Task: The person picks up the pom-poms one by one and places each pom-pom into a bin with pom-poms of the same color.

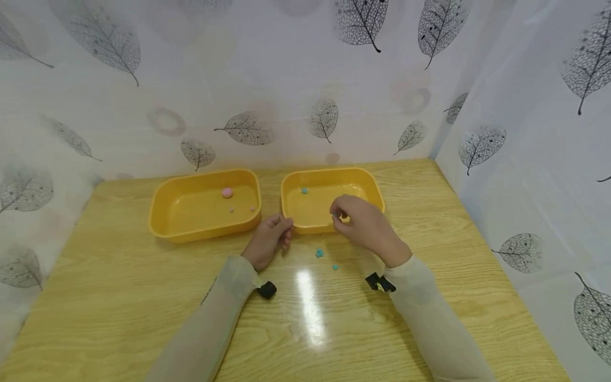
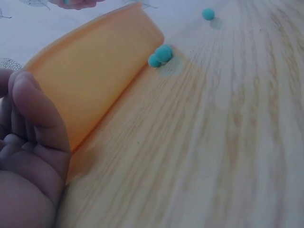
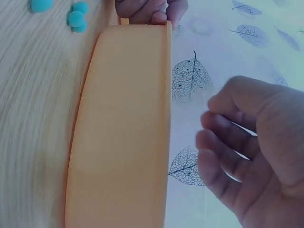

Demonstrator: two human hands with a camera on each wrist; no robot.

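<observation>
Small turquoise lump, mostly covered — pinched in the fingertips of right hand; head view shows its edge, right wrist view doesn't. Beneath those fingers — oblong yellow plastic tray, rim gripped by left hand.

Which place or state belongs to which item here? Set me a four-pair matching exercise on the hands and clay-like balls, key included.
Items
1. Largest round pink ball
2. Cluster of small round teal balls
3. Bare left hand
4. Bare right hand

Places or states
A. Pinching a single teal ball
B. Inside the left yellow tray
C. At the near-left corner of the right yellow tray
D. On the wood-grain table

Pairs: 1-B, 2-D, 3-C, 4-A
</observation>
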